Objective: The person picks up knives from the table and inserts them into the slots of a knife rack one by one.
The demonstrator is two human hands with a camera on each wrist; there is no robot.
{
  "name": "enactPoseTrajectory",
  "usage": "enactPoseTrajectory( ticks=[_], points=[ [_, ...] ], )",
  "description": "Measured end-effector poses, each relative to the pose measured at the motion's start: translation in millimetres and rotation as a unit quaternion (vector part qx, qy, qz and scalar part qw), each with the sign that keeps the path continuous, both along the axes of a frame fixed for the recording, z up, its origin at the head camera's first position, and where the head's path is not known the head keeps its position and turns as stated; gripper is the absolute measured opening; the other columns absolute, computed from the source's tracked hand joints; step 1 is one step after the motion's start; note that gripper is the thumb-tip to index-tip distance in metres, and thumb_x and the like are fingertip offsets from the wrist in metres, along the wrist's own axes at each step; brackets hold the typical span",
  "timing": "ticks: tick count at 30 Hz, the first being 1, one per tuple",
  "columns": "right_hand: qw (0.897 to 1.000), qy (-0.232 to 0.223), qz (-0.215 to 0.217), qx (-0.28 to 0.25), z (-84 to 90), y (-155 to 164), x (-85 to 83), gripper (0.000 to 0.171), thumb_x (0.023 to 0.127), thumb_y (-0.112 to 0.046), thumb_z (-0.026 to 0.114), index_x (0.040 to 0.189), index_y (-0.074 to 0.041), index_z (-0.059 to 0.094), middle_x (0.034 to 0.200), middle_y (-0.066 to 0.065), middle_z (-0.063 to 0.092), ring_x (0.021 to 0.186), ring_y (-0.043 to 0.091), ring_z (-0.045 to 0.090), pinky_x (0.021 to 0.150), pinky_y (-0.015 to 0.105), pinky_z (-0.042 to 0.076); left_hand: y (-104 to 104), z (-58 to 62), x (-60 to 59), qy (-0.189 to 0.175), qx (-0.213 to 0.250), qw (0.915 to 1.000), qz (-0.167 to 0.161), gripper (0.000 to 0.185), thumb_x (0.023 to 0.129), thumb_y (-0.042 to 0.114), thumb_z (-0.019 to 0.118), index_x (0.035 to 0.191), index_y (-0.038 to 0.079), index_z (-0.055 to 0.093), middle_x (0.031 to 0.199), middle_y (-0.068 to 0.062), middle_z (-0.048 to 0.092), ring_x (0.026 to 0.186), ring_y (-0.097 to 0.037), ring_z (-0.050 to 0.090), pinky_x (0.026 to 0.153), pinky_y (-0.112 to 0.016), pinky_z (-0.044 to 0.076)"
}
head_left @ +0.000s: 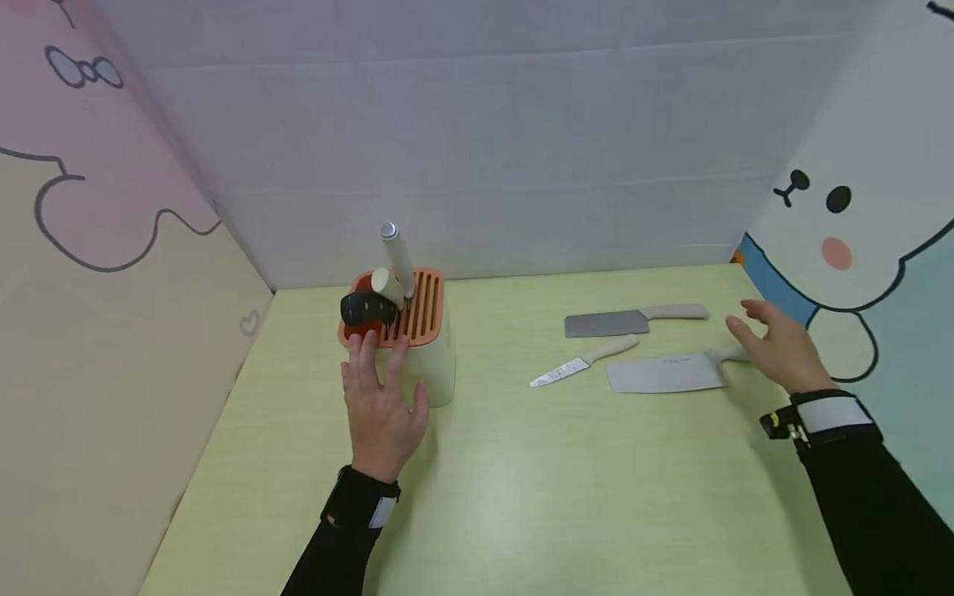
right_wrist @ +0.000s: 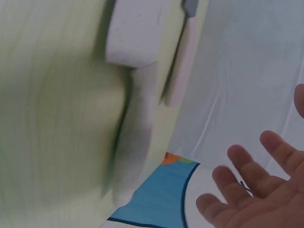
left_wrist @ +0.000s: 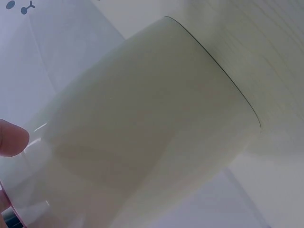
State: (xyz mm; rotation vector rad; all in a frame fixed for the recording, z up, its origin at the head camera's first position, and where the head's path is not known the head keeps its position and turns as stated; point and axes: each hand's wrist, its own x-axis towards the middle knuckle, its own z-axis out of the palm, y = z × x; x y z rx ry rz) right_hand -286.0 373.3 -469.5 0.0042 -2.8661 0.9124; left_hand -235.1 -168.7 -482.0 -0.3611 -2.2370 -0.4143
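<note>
In the head view my left hand (head_left: pixel 383 414) is at the near side of a cream knife block (head_left: pixel 432 374), fingers straight, fingertips right at its orange slotted top. White handles, one tall (head_left: pixel 398 257) and one short (head_left: pixel 386 284), and a black handle (head_left: pixel 367 309) stick out of the block. My right hand (head_left: pixel 790 356), fingers spread, is just beside the handle of a wide cleaver (head_left: pixel 663 374) and holds nothing. The right wrist view shows the cleaver's pale handle (right_wrist: pixel 135 133) lying apart from the fingers.
Behind the wide cleaver lies a narrower cleaver (head_left: pixel 607 324) with a pale handle. A small pointed knife (head_left: pixel 585 362) lies left of the wide one, tip toward the front left. The pale green table (head_left: pixel 492 497) meets a white backdrop (head_left: pixel 522 165), with cartoon-printed panels at both sides.
</note>
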Motion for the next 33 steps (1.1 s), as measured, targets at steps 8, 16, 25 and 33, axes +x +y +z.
enactPoseTrajectory(
  ticks=[8, 16, 25, 33],
  points=[
    [0.994, -0.090, -0.038, 0.050, -35.4, 31, -7.3, 0.084, 0.096, -0.055, 0.042, 0.145, 0.010, 0.024, 0.139, 0.048, 0.018, 0.128, 0.063, 0.016, 0.093, 0.074, 0.024, 0, 0.4, 0.4, -0.006, -0.007, 0.9998, 0.015, 0.075, 0.074, 0.017, 0.074, 0.141, 0.012, 0.040, 0.152, -0.019, 0.025, 0.144, -0.037, 0.017, 0.099, -0.072, 0.025],
    [0.985, -0.145, -0.050, 0.084, -61.1, 38, -11.3, 0.096, 0.090, -0.066, 0.042, 0.143, 0.012, 0.024, 0.139, 0.049, 0.017, 0.127, 0.064, 0.016, 0.095, 0.073, 0.024, -1, -1.5, -0.8, -0.011, -0.014, 0.9997, 0.017, 0.076, 0.074, 0.017, 0.074, 0.140, 0.012, 0.039, 0.154, -0.017, 0.023, 0.144, -0.036, 0.017, 0.099, -0.073, 0.025],
    [0.983, -0.158, -0.047, 0.085, -61.7, 33, -5.6, 0.094, 0.090, -0.067, 0.041, 0.143, 0.009, 0.026, 0.141, 0.048, 0.008, 0.126, 0.065, 0.016, 0.094, 0.074, 0.025, -2, -2.8, -1.9, -0.006, -0.012, 0.9998, 0.014, 0.077, 0.073, 0.017, 0.074, 0.141, 0.013, 0.038, 0.155, -0.016, 0.021, 0.144, -0.037, 0.016, 0.100, -0.073, 0.023],
    [0.980, -0.170, -0.066, 0.081, -60.0, 26, -5.0, 0.092, 0.091, -0.069, 0.030, 0.141, 0.009, 0.028, 0.141, 0.046, 0.009, 0.124, 0.063, 0.020, 0.092, 0.073, 0.028, -1, -1.8, -0.9, -0.007, -0.011, 0.9998, 0.015, 0.076, 0.074, 0.017, 0.075, 0.141, 0.013, 0.038, 0.154, -0.017, 0.021, 0.144, -0.037, 0.016, 0.102, -0.072, 0.021]
  ],
)
